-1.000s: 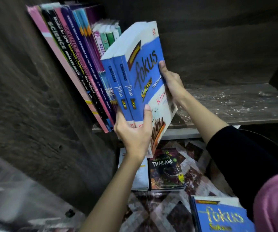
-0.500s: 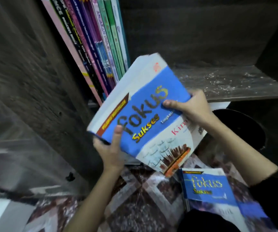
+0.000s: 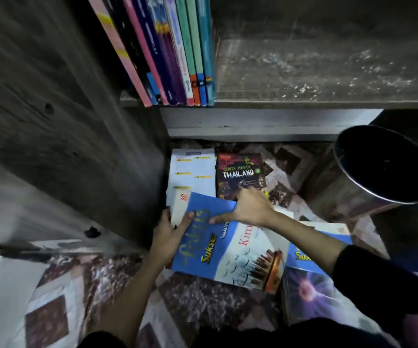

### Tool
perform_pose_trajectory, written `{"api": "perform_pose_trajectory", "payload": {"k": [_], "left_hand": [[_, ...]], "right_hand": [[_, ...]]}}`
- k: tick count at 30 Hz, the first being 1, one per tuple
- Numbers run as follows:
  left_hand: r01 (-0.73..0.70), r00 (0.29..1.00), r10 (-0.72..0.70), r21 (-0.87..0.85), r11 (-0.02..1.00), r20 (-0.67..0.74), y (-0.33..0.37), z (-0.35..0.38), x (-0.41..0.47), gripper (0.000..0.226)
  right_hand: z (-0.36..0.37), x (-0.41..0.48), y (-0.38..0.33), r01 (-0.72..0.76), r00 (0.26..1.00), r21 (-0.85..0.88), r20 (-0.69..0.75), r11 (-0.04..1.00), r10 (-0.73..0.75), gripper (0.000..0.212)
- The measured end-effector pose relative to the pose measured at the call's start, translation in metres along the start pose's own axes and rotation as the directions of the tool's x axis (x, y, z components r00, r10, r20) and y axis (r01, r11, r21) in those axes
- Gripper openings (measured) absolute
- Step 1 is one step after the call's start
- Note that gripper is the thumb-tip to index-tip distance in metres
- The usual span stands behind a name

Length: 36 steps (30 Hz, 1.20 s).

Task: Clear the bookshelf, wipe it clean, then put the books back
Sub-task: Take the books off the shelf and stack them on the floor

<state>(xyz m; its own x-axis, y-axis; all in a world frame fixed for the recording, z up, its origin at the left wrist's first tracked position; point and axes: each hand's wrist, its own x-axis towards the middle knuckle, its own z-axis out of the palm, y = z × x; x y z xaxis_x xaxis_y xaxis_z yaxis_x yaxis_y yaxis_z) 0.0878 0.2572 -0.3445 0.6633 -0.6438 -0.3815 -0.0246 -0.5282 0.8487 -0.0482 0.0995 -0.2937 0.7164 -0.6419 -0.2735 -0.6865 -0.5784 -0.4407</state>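
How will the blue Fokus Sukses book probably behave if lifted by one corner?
The blue Fokus Sukses book looks large and thick, so it is probably heavy. Its soft cover would likely bend. Its smooth printed front may be slippery.

You've got a blue book point(image 3: 218, 249): its cover reads "fokus" in yellow, "Sukses" under it, small "Tingkatan", then red "Kim", cut off. The dark book point(image 3: 240, 172) on the floor says "CERITA HANTU THAILAND". The second blue book point(image 3: 308, 257) shows only "Su". Shelf spines point(image 3: 177, 59) are too blurred to read.
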Motion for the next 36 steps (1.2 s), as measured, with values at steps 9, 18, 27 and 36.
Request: {"api": "perform_pose_trajectory", "payload": {"k": [9,18,27,36], "left_hand": [[0.207,0.978,-0.205,0.104,0.973,-0.027,-0.085,0.021,0.029,0.054],[0.329,0.938,-0.328,-0.006,0.944,-0.113,-0.112,0.041,0.039,0.052],[0.317,0.944,-0.286,0.204,0.926,-0.165,-0.113,0.048,0.056,0.067],[0.312,0.950,-0.253,0.515,0.799,-0.185,-0.099,0.055,0.060,0.064]], "right_hand": [[0.083,0.054,0.024,0.038,0.942,-0.143,0.335,0.989,0.012,0.089],[0.125,0.088,0.045,-0.027,0.814,-0.066,0.578,0.997,0.061,0.068],[0.142,0.090,0.053,0.005,0.884,-0.099,0.465,0.995,0.041,0.066],[0.141,0.075,0.048,-0.051,0.930,-0.133,0.354,0.990,0.095,0.057]]}}
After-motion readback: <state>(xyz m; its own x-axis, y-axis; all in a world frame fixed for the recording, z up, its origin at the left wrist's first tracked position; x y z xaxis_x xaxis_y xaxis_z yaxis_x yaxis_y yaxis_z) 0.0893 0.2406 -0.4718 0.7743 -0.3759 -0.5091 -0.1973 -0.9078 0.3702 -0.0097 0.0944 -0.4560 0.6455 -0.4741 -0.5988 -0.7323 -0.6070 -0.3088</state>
